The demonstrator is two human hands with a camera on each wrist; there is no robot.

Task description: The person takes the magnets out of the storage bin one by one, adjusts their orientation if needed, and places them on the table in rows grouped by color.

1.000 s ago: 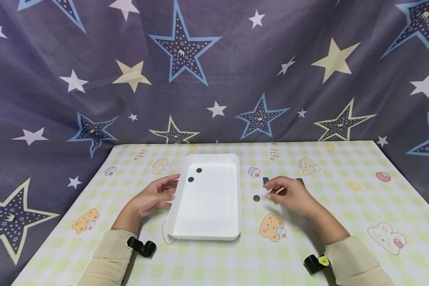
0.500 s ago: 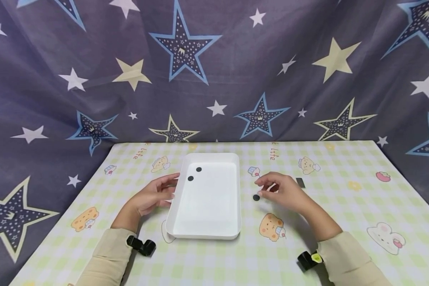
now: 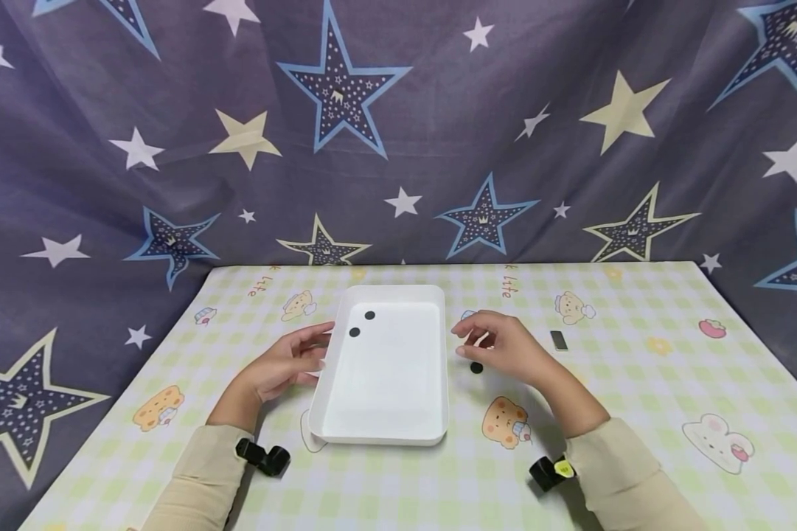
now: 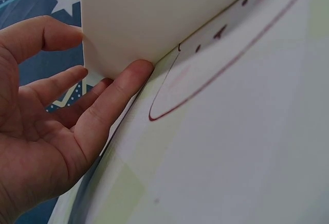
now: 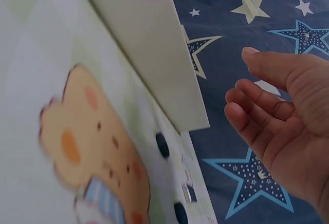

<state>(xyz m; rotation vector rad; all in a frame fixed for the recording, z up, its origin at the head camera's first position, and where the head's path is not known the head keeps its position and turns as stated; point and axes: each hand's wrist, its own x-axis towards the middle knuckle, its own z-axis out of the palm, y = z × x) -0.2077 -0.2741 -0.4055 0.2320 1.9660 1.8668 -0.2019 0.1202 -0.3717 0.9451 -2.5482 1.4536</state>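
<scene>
A white rectangular tray (image 3: pixel 391 435) lies on the table with two small black discs (image 3: pixel 369 316) inside, near its far left corner. My left hand (image 3: pixel 285 365) rests against the tray's left wall; in the left wrist view its fingertips touch the wall and lower edge. Right of the tray hovers my right hand (image 3: pixel 504 346), fingers loosely bent. The right wrist view shows this hand with thumb and fingers apart and nothing between them. Just below it, another black disc (image 3: pixel 476 367) lies on the cloth. Two dark discs (image 5: pixel 162 145) appear beside the tray in the right wrist view.
A small dark rectangular piece (image 3: pixel 559 340) lies on the table behind the right wrist. The table wears a green checked cloth (image 3: pixel 637 383) with printed cartoon figures. Behind it hangs a dark star-patterned curtain (image 3: pixel 438 133). Each wrist carries a black camera (image 3: pixel 264 457).
My right hand has moved left toward the tray, uncovering the dark rectangular piece on the right and covering another dark piece seen a second ago. The left hand and tray stay put.
</scene>
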